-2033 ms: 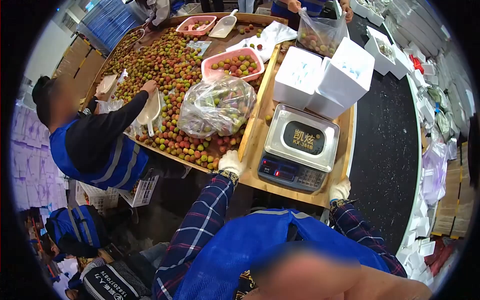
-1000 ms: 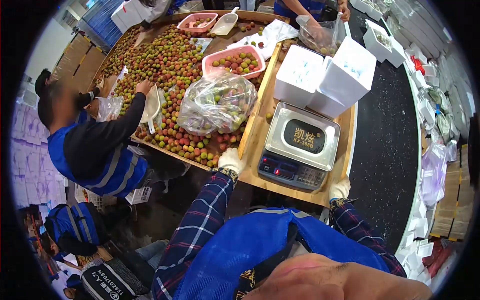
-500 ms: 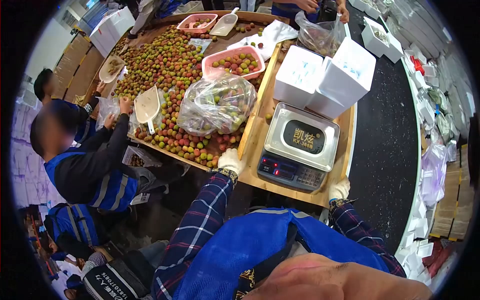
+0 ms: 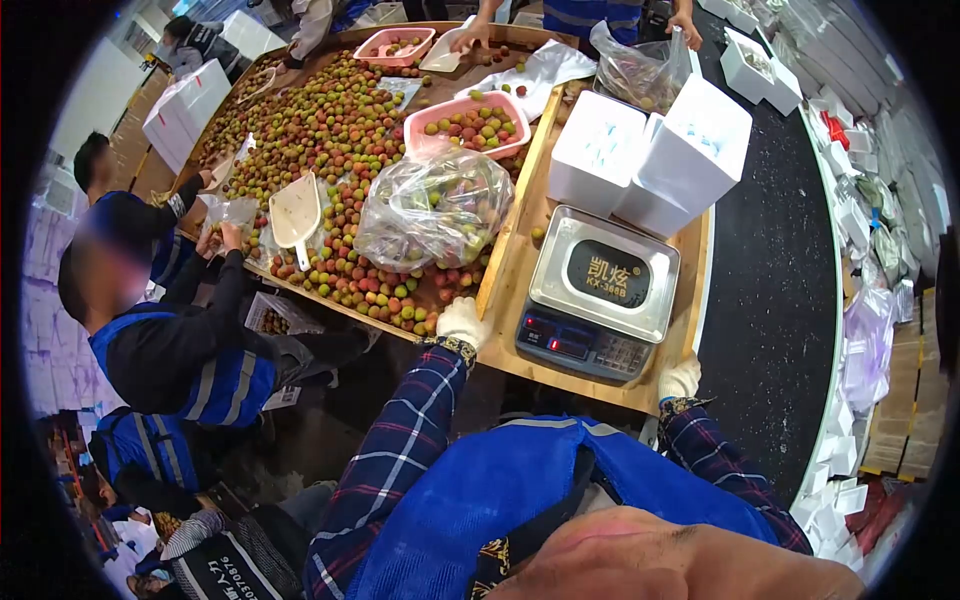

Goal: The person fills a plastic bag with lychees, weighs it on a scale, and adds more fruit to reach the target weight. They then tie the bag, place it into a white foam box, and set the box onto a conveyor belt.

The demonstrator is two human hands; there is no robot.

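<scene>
My left hand [image 4: 464, 323], in a white glove, rests on the table's front edge beside the wooden divider [image 4: 520, 205]; its fingers look curled over the wood, partly hidden. At the board's right front corner, my gloved right hand [image 4: 679, 379] touches the edge, its fingers hard to make out. Between them stands a scale [image 4: 600, 290] with a bare steel plate. Left of the divider lie a clear bag of fruit [image 4: 435, 210] and many loose red-green fruits [image 4: 335, 130]. A pink basket [image 4: 467, 124] holds more fruit.
White foam boxes [image 4: 598, 150] stand behind the scale. A dark conveyor belt [image 4: 765, 290] runs along the right. A white scoop [image 4: 295, 212] lies on the fruit. Co-workers in blue vests [image 4: 225, 385] stand at the left, and another person's hands [image 4: 684, 25] are at the far side.
The co-workers' hands at the left have shifted over the fruit. A far person's hand now reaches to the back scoop. A person has appeared at the back left. My hands stay put.
</scene>
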